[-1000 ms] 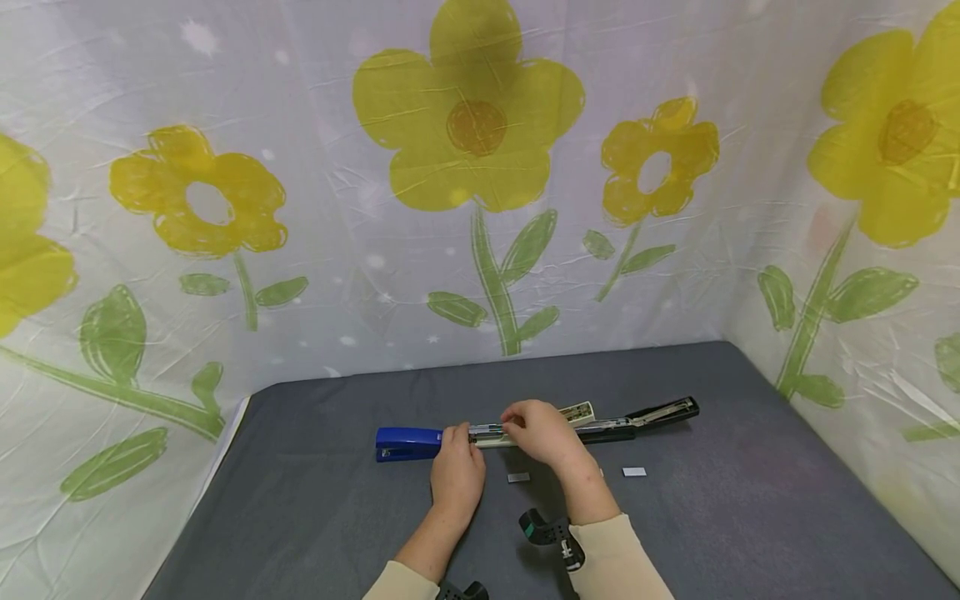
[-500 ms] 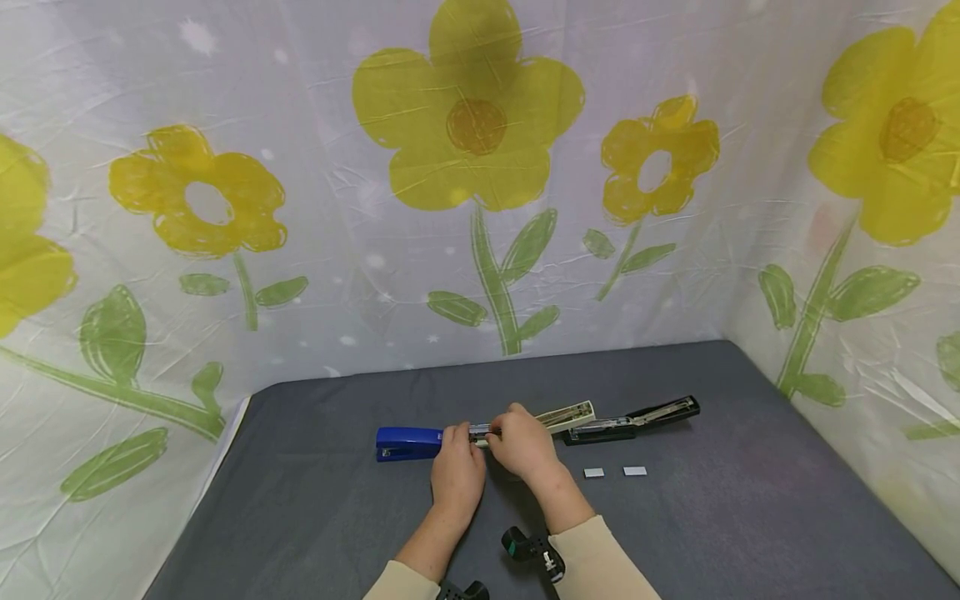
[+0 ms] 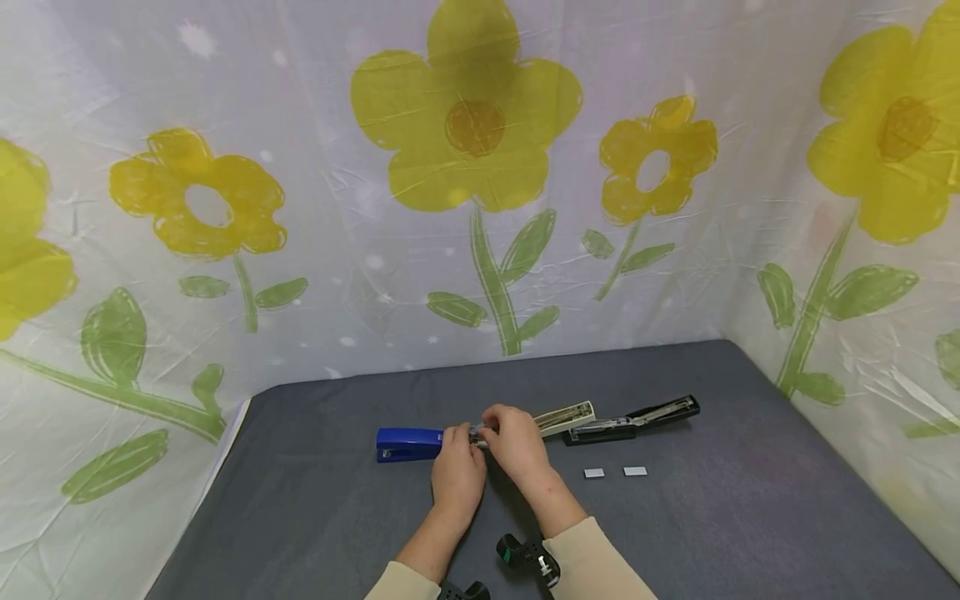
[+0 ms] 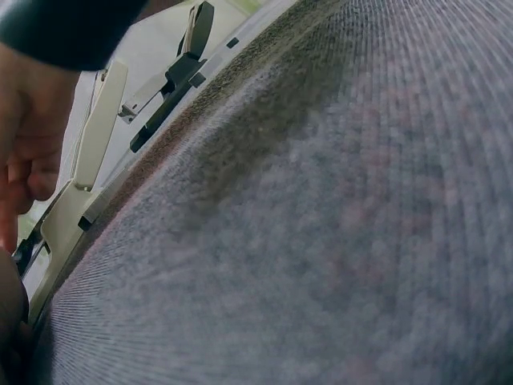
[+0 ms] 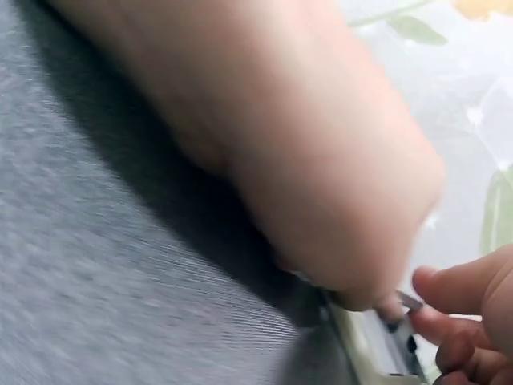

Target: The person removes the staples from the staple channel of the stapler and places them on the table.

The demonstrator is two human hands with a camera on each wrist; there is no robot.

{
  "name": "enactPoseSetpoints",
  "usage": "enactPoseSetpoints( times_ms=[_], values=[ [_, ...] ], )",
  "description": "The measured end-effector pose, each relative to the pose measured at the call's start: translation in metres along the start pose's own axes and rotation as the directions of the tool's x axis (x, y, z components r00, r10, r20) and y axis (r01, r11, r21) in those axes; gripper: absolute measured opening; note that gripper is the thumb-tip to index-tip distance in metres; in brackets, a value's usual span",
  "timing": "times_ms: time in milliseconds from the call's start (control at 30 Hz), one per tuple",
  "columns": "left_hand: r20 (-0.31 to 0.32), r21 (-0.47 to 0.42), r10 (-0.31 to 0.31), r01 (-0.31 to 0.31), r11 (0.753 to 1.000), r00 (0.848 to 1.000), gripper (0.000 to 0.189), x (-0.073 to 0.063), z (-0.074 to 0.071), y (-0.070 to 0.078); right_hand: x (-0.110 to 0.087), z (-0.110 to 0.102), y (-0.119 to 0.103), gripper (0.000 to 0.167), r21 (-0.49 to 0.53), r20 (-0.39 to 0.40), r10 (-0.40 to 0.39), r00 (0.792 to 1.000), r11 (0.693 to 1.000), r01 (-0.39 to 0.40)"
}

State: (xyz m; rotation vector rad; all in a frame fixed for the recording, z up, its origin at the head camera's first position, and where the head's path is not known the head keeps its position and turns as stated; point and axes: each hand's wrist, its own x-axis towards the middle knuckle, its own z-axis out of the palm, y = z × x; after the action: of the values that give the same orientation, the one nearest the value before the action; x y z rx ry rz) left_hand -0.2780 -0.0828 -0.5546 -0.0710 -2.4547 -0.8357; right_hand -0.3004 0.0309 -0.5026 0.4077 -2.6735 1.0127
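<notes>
My left hand (image 3: 459,471) grips the near end of a cream stapler (image 3: 568,416), fingers over its top. The stapler lies swung open, its cover slanting away to the right. Just over the exposed staple channel, my right hand (image 3: 516,442) pinches a small dark strip (image 5: 410,301) between thumb and finger, which looks like a row of staples. In the left wrist view the stapler's raised cover (image 4: 103,124) stands beside the right hand (image 4: 36,128). The left hand (image 5: 321,160) blurs across the right wrist view and hides part of the channel.
A blue stapler (image 3: 408,443) lies left of the left hand. Behind the cream one, to the right, an opened black stapler (image 3: 630,421) lies flat. Two short staple strips (image 3: 593,473) (image 3: 634,472) rest on the grey cloth (image 3: 735,500). Flowered fabric (image 3: 337,317) walls the table's back.
The right hand has moved left along the cream stapler, close to the left hand, uncovering the cover and a staple strip. Its arm now hides another strip's spot. The left hand has stayed put.
</notes>
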Motion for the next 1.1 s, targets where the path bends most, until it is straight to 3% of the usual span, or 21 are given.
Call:
enactPoseSetpoints(
  times_ms=[200,400,567,900,1100],
  values=[
    [-0.005,0.005,-0.003,0.003,1.0,1.0,0.025,-0.002,0.0,0.0,-0.002,0.012,0.0,0.023,-0.042,-0.072,-0.057,0.996,0.998,0.054],
    [-0.009,-0.007,-0.006,0.006,1.0,1.0,0.027,0.0,0.001,-0.001,-0.003,0.016,0.003,0.011,-0.157,-0.107,-0.152,0.983,0.978,0.134],
    [-0.004,-0.007,-0.008,0.008,1.0,1.0,0.027,0.002,0.002,-0.001,-0.002,0.014,0.002,0.009,-0.198,-0.152,-0.179,0.972,0.969,0.148],
    [-0.001,0.006,-0.012,0.012,1.0,1.0,0.027,0.001,0.002,-0.001,-0.002,0.002,0.004,0.015,-0.241,-0.095,-0.092,0.991,0.968,0.067],
    [0.007,0.001,-0.023,0.023,1.0,1.0,0.027,0.001,0.001,0.0,-0.001,-0.001,0.004,0.012,-0.209,-0.087,-0.035,0.996,0.978,0.016]
  ],
)
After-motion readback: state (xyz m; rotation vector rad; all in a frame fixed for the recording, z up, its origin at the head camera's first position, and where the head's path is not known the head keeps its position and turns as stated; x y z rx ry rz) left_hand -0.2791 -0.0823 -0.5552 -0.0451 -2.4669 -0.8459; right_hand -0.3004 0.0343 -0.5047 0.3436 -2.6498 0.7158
